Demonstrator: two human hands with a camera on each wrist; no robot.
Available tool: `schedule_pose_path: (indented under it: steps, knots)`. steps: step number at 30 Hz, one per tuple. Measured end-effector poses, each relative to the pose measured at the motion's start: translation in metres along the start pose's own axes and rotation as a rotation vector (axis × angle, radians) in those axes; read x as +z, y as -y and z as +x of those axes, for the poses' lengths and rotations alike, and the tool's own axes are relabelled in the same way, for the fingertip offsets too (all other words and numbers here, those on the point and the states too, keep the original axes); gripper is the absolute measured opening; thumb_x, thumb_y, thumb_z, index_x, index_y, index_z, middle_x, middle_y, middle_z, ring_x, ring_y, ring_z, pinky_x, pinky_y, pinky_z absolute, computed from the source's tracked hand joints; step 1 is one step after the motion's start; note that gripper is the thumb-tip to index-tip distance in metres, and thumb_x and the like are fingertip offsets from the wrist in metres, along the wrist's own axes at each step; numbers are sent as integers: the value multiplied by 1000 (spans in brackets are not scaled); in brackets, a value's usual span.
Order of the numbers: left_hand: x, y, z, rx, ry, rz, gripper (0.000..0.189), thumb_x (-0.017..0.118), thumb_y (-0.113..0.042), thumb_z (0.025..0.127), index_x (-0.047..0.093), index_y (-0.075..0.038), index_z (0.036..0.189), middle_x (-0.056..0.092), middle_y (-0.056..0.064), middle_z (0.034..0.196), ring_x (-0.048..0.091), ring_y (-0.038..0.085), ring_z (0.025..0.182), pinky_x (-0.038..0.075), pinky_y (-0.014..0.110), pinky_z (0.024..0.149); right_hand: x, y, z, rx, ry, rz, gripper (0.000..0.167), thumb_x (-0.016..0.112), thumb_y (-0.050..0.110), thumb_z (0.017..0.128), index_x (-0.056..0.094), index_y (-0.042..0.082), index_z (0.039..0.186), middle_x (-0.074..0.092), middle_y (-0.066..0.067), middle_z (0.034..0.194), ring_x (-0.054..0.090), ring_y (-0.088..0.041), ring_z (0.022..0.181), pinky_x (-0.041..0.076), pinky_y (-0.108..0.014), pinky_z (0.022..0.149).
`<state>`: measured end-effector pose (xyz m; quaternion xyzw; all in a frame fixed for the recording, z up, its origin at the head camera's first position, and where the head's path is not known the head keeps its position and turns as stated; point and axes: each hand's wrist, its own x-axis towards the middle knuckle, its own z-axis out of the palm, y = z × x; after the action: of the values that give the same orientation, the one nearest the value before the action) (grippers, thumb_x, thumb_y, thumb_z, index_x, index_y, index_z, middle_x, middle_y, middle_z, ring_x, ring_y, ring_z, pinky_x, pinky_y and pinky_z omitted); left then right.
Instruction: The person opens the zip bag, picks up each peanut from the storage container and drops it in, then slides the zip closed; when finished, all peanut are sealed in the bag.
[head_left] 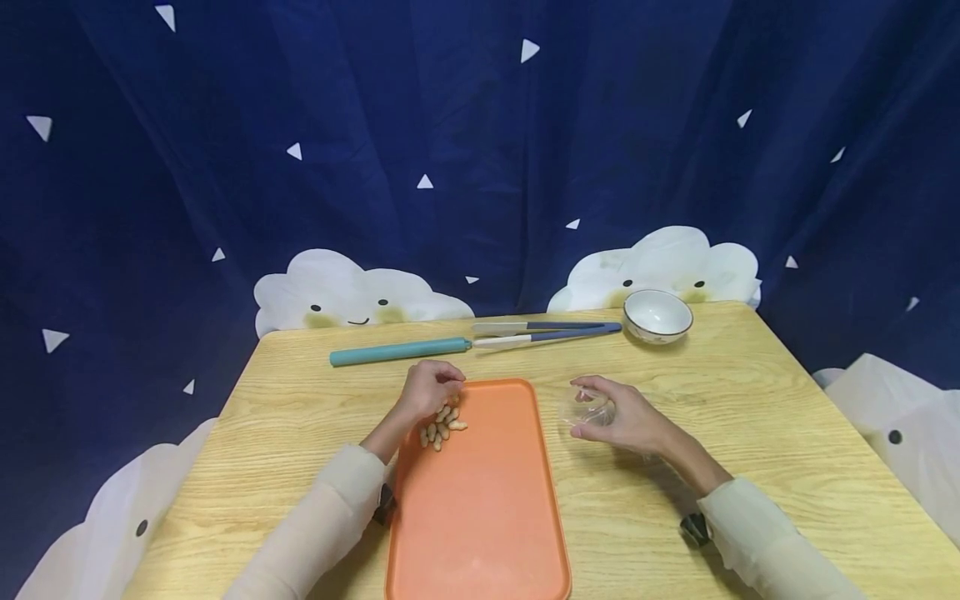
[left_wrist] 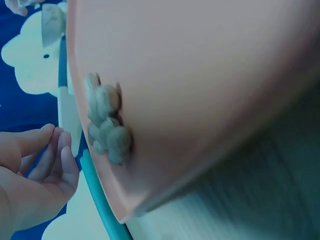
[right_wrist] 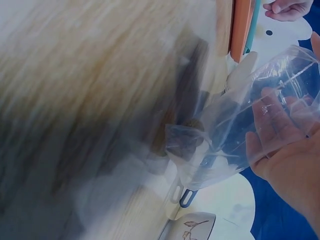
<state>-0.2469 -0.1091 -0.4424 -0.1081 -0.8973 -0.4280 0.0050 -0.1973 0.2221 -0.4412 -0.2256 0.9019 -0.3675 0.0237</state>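
Note:
On the upper left corner of the orange tray (head_left: 480, 517) lies a small heap of unshelled peanuts (head_left: 437, 432). My left hand (head_left: 429, 388) hovers beside the heap, over the tray's edge. Its thumb and fingertips meet, with nothing visible between them in the left wrist view. To the right of the tray, my right hand (head_left: 626, 418) holds a clear plastic bag (right_wrist: 220, 150), thumb and fingers curved around its mouth. Through the film a small brownish lump (right_wrist: 192, 125) shows near the bag's lower end.
Behind the tray lie a teal stick (head_left: 401, 352) and tongs (head_left: 577, 332) with blue handles and pale tips. A white bowl (head_left: 660, 313) stands at the back right of the wooden table (head_left: 750, 417). A dark blue curtain (head_left: 480, 108) hangs behind.

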Motion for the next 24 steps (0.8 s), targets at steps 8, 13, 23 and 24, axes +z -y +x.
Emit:
schedule_pose_path:
  steps: [8, 13, 23, 24]
  knots:
    - [1, 9, 5, -70, 23, 137, 10, 67, -4, 86, 76, -7, 84, 74, 5, 85, 66, 19, 79, 54, 29, 68, 0, -1, 0, 7, 6, -5, 72, 77, 43, 76, 50, 11, 135, 65, -5, 114, 58, -28, 113, 43, -54, 96]
    - [2, 9, 6, -93, 31, 171, 11, 66, 0, 84, 76, -6, 82, 73, 5, 82, 66, 19, 80, 54, 28, 67, -1, -1, 1, 15, 7, -12, 72, 76, 44, 76, 50, 12, 135, 65, -4, 115, 58, -28, 113, 43, -54, 95]
    - [9, 10, 3, -44, 90, 240, 10, 67, 1, 83, 73, -7, 81, 71, 5, 81, 65, 22, 82, 54, 34, 73, -1, 0, 1, 22, 10, -15, 71, 76, 45, 76, 50, 14, 135, 65, -4, 115, 58, -29, 113, 43, -54, 96]
    - [10, 10, 3, -42, 92, 237, 10, 67, 0, 83, 73, -7, 81, 71, 5, 81, 65, 21, 81, 54, 34, 72, -1, 0, 1, 23, 10, -14, 71, 76, 45, 76, 50, 14, 135, 65, -4, 115, 58, -29, 113, 43, -55, 96]
